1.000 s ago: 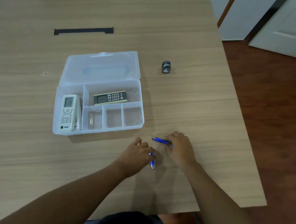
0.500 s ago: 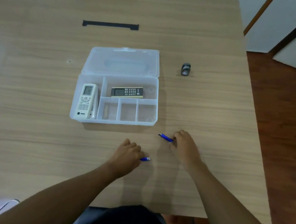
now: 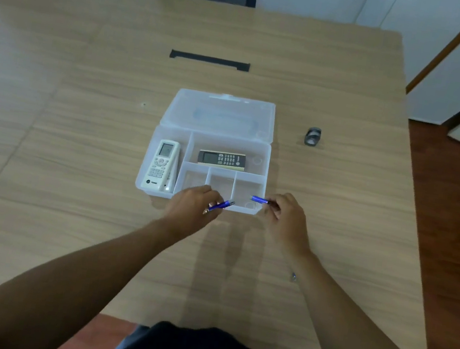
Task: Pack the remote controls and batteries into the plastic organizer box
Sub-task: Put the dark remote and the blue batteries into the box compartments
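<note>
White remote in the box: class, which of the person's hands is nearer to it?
Left. The left hand sits just right of the white remote; the right hand is beyond the box's far right corner.

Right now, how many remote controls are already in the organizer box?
2. A white remote lies in the tall left compartment, and a black remote lies in the wide upper-right compartment. The three small front compartments look empty of remotes; the hands partly cover them.

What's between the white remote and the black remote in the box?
Only a clear divider wall. In the head view, it separates the white remote from the black remote; nothing else lies between them.
</note>
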